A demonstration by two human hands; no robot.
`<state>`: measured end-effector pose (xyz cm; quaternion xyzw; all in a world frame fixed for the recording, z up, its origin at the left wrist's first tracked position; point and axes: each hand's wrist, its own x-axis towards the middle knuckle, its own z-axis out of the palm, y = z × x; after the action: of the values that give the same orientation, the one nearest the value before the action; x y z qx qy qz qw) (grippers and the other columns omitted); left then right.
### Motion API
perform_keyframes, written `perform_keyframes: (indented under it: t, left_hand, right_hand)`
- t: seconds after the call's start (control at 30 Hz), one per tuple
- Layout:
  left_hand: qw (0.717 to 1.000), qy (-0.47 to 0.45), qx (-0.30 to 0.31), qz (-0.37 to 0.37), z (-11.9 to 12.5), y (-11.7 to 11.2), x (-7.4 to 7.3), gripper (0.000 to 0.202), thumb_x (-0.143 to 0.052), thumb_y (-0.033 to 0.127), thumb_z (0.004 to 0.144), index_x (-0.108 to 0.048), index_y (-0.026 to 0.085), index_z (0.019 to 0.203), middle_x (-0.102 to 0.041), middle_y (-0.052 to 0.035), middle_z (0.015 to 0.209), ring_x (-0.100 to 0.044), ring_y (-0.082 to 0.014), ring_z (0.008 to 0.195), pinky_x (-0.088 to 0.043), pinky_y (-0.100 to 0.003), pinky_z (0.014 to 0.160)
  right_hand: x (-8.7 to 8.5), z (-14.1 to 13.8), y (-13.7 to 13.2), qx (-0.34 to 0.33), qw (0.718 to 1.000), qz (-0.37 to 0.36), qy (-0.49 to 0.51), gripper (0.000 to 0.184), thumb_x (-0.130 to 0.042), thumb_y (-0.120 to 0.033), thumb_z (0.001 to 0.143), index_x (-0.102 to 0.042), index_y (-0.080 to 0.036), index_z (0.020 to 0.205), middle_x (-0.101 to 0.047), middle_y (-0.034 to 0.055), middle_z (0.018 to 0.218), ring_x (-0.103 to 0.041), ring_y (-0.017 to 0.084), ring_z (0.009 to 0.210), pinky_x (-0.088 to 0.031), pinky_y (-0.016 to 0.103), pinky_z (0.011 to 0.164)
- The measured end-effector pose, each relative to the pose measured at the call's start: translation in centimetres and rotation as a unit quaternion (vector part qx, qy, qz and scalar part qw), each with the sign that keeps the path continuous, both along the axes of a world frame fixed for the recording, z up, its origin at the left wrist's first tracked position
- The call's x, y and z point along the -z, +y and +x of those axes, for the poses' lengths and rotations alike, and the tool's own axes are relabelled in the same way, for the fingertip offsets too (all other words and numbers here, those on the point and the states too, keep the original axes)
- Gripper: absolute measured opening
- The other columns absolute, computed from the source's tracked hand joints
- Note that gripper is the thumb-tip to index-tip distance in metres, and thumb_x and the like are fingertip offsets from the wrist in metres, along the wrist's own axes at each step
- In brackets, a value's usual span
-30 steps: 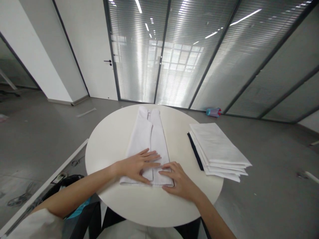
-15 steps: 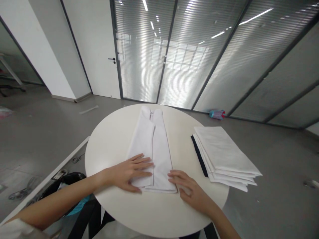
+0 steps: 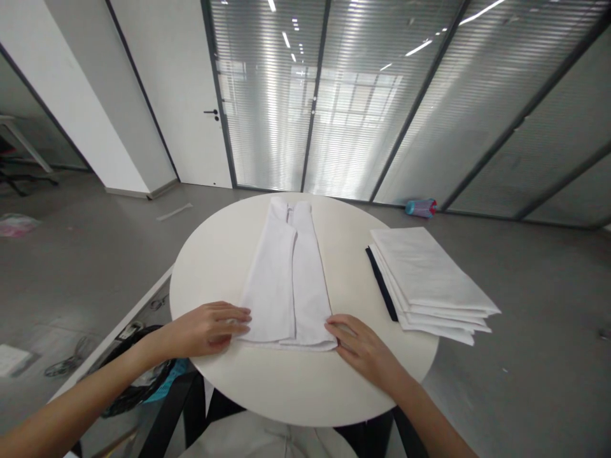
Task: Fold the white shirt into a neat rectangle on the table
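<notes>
A white folded garment (image 3: pixel 272 280) lies lengthwise on the round white table (image 3: pixel 205 267). Its two sides are turned inward, and their edges run down near the middle. My left hand (image 3: pixel 210 327) is closed at the garment's near left corner, with its fingers together on the edge. At the near right corner my right hand (image 3: pixel 365 350) pinches the opposite edge between thumb and fingers. Both thumbs are partly hidden. A stack of folded white cloths (image 3: pixel 424 267) sits at the table's right side, with a black piece (image 3: pixel 382 283) showing along its left edge.
The stack's corner overhangs the table's right rim. Below the table on the left stands a bin with a black liner (image 3: pixel 138 388). A blue and pink cylindrical item (image 3: pixel 421 208) lies on the floor by the glass partition (image 3: pixel 353 127). A cable (image 3: pixel 67 362) lies at far left.
My left hand has moved left, off the top of the garment to its left edge. My right hand has closed on the right edge. The view has shifted slightly.
</notes>
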<state>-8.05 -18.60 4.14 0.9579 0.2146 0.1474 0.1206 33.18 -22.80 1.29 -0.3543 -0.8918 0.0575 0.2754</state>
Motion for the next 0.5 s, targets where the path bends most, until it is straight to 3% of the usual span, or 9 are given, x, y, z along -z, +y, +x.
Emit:
perform_keyframes:
  t: [0.2, 0.33, 0.4, 0.5]
  left_hand:
    - [0.998, -0.058, -0.002, 0.003, 0.0, 0.4, 1.5, 0.04, -0.053, 0.009, 0.095, -0.062, 0.026, 0.13, -0.065, -0.0083, 0.133, -0.055, -0.0234, 0.131, -0.048, -0.043, 0.107]
    - [0.994, -0.096, -0.01, -0.046, 0.2, 0.8, 1.2, 0.032, -0.046, 0.013, 0.099, -0.059, 0.023, 0.127, -0.064, -0.0088, 0.134, -0.051, -0.023, 0.135, -0.04, -0.045, 0.114]
    - [0.985, -0.124, -0.055, -0.103, 0.6, 1.7, 0.5, 0.03, -0.042, 0.02, 0.103, -0.057, 0.022, 0.128, -0.063, -0.0106, 0.134, -0.053, -0.0235, 0.131, -0.041, -0.045, 0.112]
    - [0.949, -0.183, -0.17, -0.19, 2.0, 5.0, -1.0, 0.029, -0.038, 0.038, 0.104, -0.059, 0.02, 0.115, -0.069, -0.0083, 0.108, -0.064, -0.0208, 0.102, -0.052, -0.037, 0.092]
  right_hand:
    - [-0.8, -0.3, 0.9, -0.033, 0.999, 0.013, 0.035, 0.031, -0.05, -0.011, 0.096, -0.065, -0.024, 0.119, -0.064, 0.0112, 0.127, -0.058, 0.023, 0.124, -0.054, 0.043, 0.1]
    - [-2.1, -1.0, 2.7, -0.059, 0.991, -0.026, 0.119, 0.024, -0.042, -0.017, 0.101, -0.061, -0.025, 0.113, -0.066, 0.0082, 0.124, -0.054, 0.022, 0.131, -0.045, 0.047, 0.108]
    - [-2.6, -1.7, 4.0, -0.047, 0.986, -0.065, 0.148, 0.025, -0.037, -0.024, 0.104, -0.06, -0.025, 0.113, -0.07, 0.007, 0.116, -0.061, 0.021, 0.121, -0.047, 0.043, 0.106]
    - [-3.2, -3.1, 7.2, 0.061, 0.973, -0.119, 0.189, 0.033, -0.032, -0.04, 0.105, -0.061, -0.023, 0.107, -0.07, 0.0047, 0.091, -0.067, 0.019, 0.09, -0.053, 0.033, 0.084]
